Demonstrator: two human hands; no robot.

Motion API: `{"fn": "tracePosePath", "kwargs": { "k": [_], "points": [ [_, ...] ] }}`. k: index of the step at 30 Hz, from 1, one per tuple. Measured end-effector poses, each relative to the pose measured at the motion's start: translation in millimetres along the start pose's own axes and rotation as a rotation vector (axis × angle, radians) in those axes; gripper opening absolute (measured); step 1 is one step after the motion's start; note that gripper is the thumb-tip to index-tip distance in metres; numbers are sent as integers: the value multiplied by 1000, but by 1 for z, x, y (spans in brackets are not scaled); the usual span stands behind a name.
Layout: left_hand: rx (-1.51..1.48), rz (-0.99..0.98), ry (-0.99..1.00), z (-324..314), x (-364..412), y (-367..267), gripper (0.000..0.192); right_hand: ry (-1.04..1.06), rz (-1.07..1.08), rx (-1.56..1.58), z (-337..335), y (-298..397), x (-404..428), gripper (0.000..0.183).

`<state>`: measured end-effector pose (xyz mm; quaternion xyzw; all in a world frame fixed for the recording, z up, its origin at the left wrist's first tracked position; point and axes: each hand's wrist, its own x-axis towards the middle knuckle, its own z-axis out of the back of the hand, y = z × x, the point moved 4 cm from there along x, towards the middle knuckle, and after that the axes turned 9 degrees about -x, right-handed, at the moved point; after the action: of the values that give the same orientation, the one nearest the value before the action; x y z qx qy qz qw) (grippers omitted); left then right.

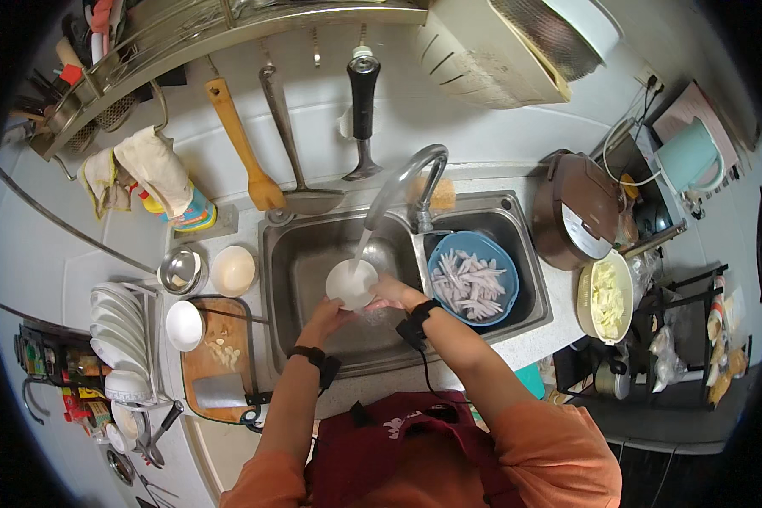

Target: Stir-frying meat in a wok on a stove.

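Water runs from the curved metal faucet (401, 174) into a white bowl (350, 286) above the left basin of the steel sink (292, 254). My left hand (328, 310) grips the bowl's near left side. On its right side, my right hand (390, 293) also has hold of the rim, with some fingers hidden under or behind it. Splashing water shows just below the bowl. In the right basin a blue plastic basin (441, 246) holds a pile of pale chicken feet (470, 282).
Left of the sink, a wooden cutting board (197, 362) carries a cleaver (219, 390) and chopped garlic (222, 352). Bowls (233, 271) stand behind it, beside a plate rack (155, 336). On the right are a brown rice cooker (574, 197) and a basket (585, 311) of cut vegetables.
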<state>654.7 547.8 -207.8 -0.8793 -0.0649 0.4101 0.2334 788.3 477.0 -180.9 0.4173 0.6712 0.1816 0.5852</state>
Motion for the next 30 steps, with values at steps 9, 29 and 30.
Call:
{"fn": "tracePosePath", "kwargs": {
  "k": [9,29,30],
  "points": [
    [-53,-174,0,-33,-9,-23,51,-492,160,260,91,38,-28,16],
    [1191,-704,-285,-68,-104,-62,58,-518,3,22,126,82,-17,61],
    [1287,-780,-253,-74,-113,-60,57,-625,97,-156,133,85,-21,51]
  ]
}}
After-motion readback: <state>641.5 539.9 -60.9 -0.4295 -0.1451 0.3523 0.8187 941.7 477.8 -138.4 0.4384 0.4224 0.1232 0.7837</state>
